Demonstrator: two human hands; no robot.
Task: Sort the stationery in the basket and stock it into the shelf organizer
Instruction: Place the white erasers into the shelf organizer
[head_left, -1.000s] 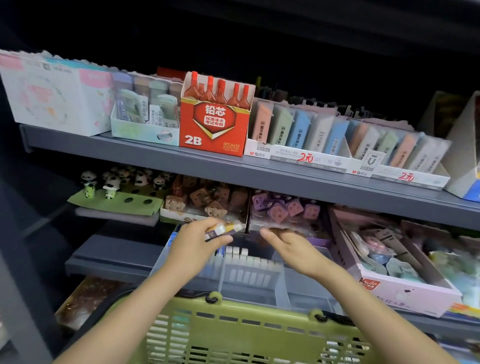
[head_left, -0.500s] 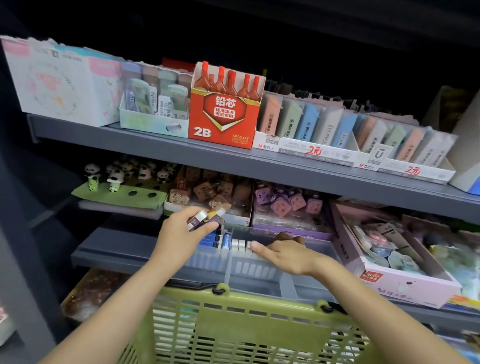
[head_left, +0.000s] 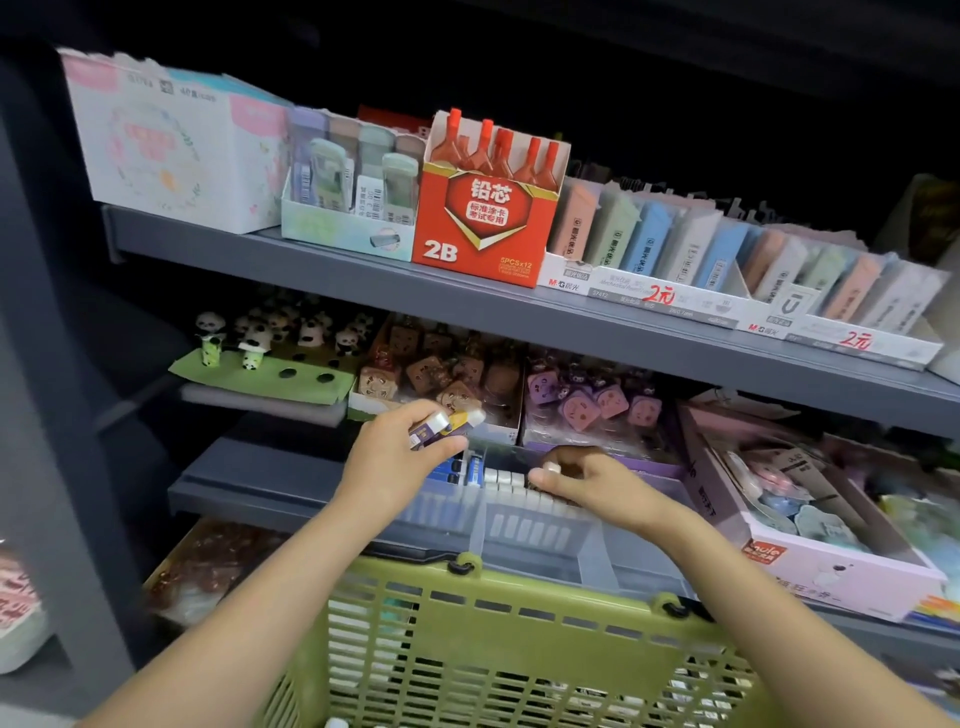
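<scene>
A green plastic basket (head_left: 498, 629) fills the bottom of the view, with small stationery showing through its slats. Just beyond it on the lower shelf sits a clear divided organizer (head_left: 540, 530) holding a row of white and blue erasers (head_left: 493, 475). My left hand (head_left: 395, 462) hovers over the organizer's left end and grips two or three small erasers (head_left: 441, 426) with purple and yellow sleeves. My right hand (head_left: 576, 475) is over the organizer's middle, pinching a small white eraser (head_left: 550, 469) at the end of the row.
Behind the organizer stand trays of brown (head_left: 441, 379) and purple character erasers (head_left: 592, 405) and panda figures (head_left: 260, 338). A pink box (head_left: 810, 525) lies to the right. The upper shelf (head_left: 519, 312) carries a red 2B lead box (head_left: 483, 218) and pastel eraser displays (head_left: 727, 260).
My right hand has drawn back and curled, now pinching a white eraser at the row. My left hand has stayed over the organizer's left end with its erasers. The camera shifted slightly.
</scene>
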